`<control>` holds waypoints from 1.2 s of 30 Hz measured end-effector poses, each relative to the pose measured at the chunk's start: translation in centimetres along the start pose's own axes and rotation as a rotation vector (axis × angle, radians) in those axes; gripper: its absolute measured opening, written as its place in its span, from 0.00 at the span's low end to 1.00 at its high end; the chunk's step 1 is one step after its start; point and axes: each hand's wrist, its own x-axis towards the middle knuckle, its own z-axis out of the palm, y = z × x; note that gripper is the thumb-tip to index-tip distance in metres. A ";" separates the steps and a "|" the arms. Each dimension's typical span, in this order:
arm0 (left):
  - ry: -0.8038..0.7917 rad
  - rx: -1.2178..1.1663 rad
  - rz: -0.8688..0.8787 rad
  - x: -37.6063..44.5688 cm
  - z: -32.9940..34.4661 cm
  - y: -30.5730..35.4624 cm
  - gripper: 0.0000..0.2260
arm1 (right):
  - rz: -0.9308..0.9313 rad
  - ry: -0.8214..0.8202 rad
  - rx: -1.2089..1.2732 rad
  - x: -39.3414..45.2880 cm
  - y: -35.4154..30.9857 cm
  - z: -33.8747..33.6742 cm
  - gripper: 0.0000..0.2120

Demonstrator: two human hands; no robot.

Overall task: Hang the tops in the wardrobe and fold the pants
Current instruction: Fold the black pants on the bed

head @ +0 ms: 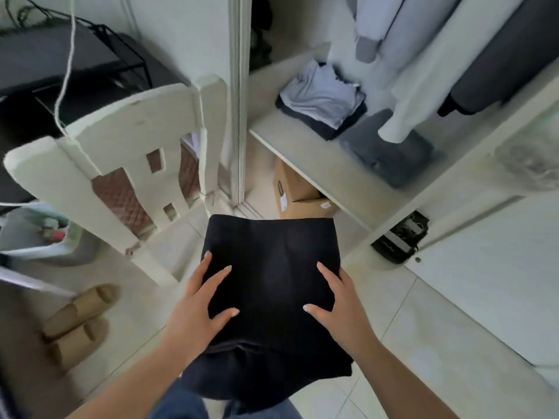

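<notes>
Wardrobe shelf [332,164] far right w/ folded stacks. Near: folded black pants [272,267] gripped by left hand [196,300] & right hand [338,303], thumbs on top.

Head view: we look steeply down, facing the open wardrobe shelf [332,164]; nearest us, below it, the hands; left of it, a chair [90,152].
</notes>
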 end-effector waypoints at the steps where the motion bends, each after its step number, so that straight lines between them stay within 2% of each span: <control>1: -0.024 -0.001 0.024 1.4 0.2 0.4 0.33 | 0.019 0.016 0.017 0.6 0.4 -0.6 0.37; 8: -0.129 0.034 0.099 11.1 0.8 1.3 0.32 | 0.146 0.093 0.067 6.8 1.6 -1.6 0.37; 15: -0.195 0.046 0.145 26.3 0.4 -2.0 0.31 | 0.215 0.165 0.122 20.1 0.2 -1.2 0.37; 19: -0.169 0.041 0.224 36.1 1.8 -4.2 0.32 | 0.198 0.247 0.126 28.6 1.1 -1.3 0.38; 24: -0.130 0.001 0.316 45.7 4.4 -3.8 0.29 | 0.177 0.359 0.138 36.4 2.9 -3.3 0.38; 33: -0.063 -0.071 0.512 59.0 12.4 1.2 0.23 | 0.018 0.626 0.126 47.2 9.7 -9.9 0.36; 36: -0.067 -0.134 0.519 62.0 14.1 3.3 0.23 | -0.029 0.679 0.155 49.5 11.2 -12.4 0.35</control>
